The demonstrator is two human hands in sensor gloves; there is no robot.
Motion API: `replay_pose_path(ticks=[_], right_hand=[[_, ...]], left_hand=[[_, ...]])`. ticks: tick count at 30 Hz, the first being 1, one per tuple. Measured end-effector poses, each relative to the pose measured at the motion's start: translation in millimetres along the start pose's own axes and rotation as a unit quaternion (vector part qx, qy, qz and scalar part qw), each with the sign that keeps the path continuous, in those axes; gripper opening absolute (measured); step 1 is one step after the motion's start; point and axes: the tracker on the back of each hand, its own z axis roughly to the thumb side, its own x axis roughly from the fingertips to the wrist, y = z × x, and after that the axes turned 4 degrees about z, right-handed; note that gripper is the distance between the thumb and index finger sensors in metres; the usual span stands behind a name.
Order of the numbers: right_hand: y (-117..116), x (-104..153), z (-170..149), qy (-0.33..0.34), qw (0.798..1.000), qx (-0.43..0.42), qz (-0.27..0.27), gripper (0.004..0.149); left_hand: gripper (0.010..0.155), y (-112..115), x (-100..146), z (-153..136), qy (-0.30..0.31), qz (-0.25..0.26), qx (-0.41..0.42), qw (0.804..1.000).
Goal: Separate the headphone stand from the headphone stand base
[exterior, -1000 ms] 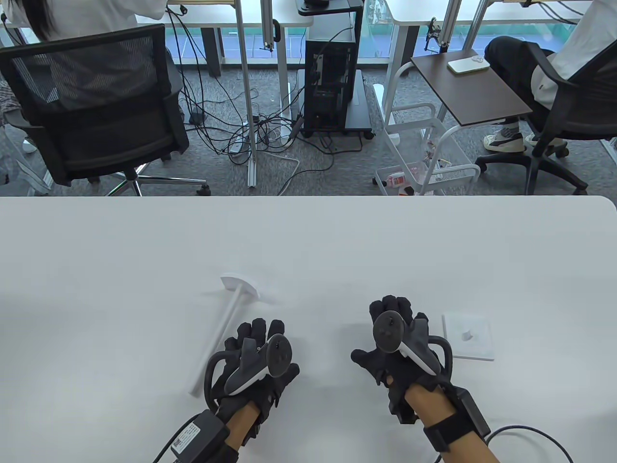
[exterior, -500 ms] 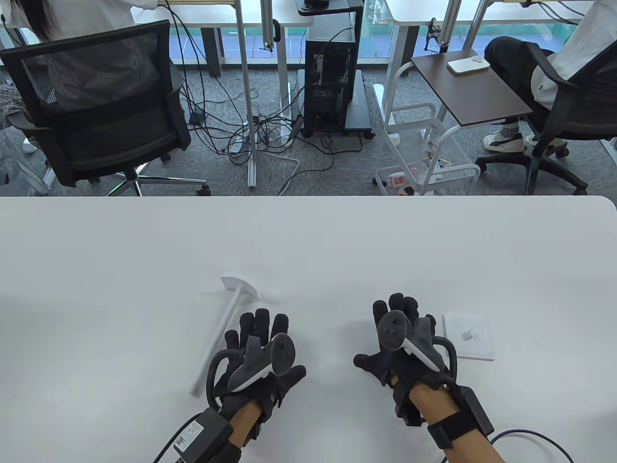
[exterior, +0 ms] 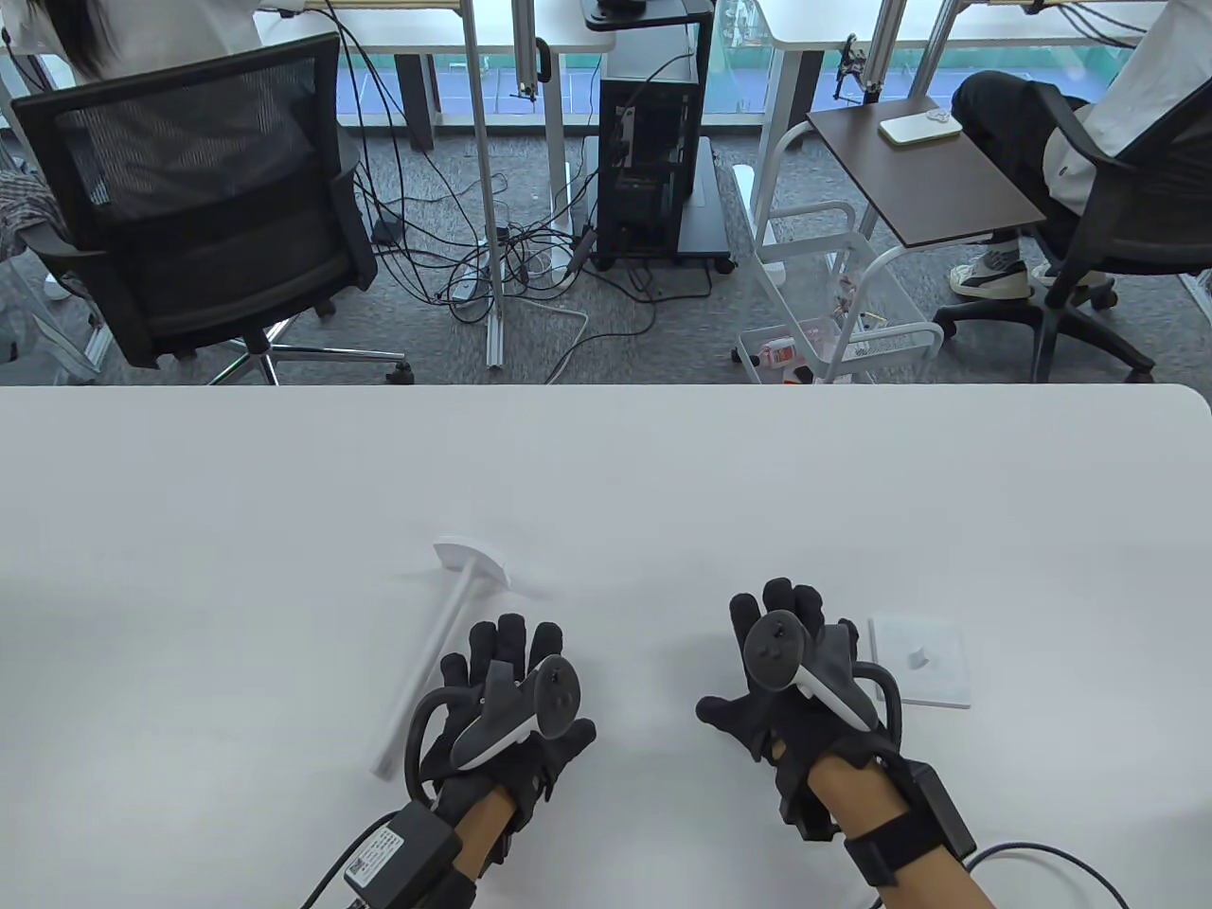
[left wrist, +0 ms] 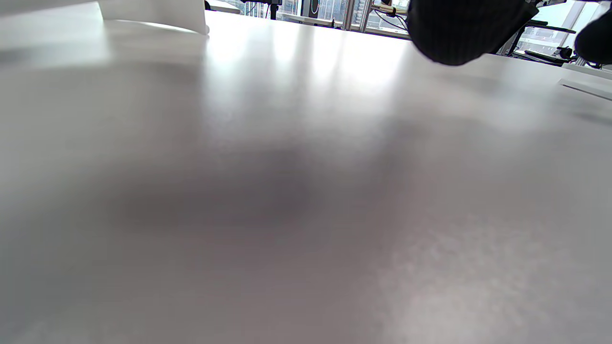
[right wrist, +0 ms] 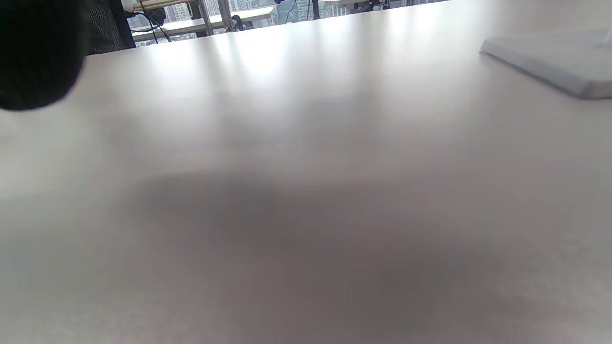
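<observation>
Headphone stand (exterior: 431, 663): white, a slim straight pole with a flat curved rest at its far end; lying flat on the tabletop, slanting from near-left up to far-right; apart from its base.
Stand's rest end: points away, towards the tabletop's middle.
Headphone stand base (exterior: 920, 660): white flat square plate with a small stub at its centre; lying flat, stub up, well to the right of the pole.

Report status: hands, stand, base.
Left hand and right hand both empty, resting on the table. Headphone stand lying flat beside the left hand, apart from the base beside the right hand. Nothing between them.
</observation>
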Motion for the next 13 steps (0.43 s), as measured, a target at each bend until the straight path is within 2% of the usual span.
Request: replay_pose_path(ticks=[13], right_hand=[[-0.8, 3.9, -3.6, -0.002, 1.0, 0.003, 0.015, 0.101]], left_hand=[[0.099, -1.3, 0.8, -0.2, 0.003, 0.001, -0.001, 1.0]])
